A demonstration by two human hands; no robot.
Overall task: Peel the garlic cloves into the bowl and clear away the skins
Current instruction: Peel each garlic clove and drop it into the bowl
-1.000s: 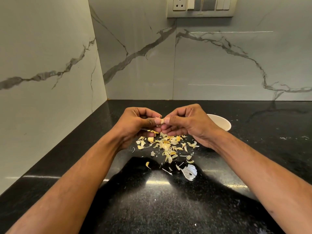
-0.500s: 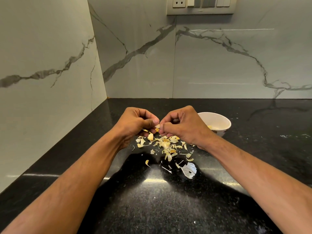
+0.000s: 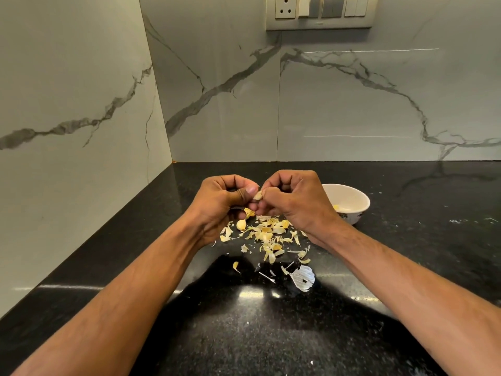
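Note:
My left hand (image 3: 221, 204) and my right hand (image 3: 295, 202) meet above the black counter (image 3: 244, 335), fingers curled. Between their thumbs and fingertips they pinch one small garlic clove (image 3: 257, 196), pale with skin on it. Below the hands lies a scatter of yellowish garlic skins (image 3: 267, 234), with a whole-looking clove (image 3: 241, 224) among them. A larger white papery skin (image 3: 303, 278) lies nearer to me. A white bowl (image 3: 355, 198) stands just right of my right hand; a bit of yellow peeled garlic (image 3: 336, 207) shows inside it.
Marble-patterned walls close off the counter at the left and the back, forming a corner. A switch and socket panel (image 3: 320, 12) is mounted high on the back wall. White specks lie on the counter at the far right (image 3: 458, 221).
Both hands have stayed together on the clove, shifting slightly; my right hand has drawn a little left, baring more of the bowl. The fingers have turned the clove between them.

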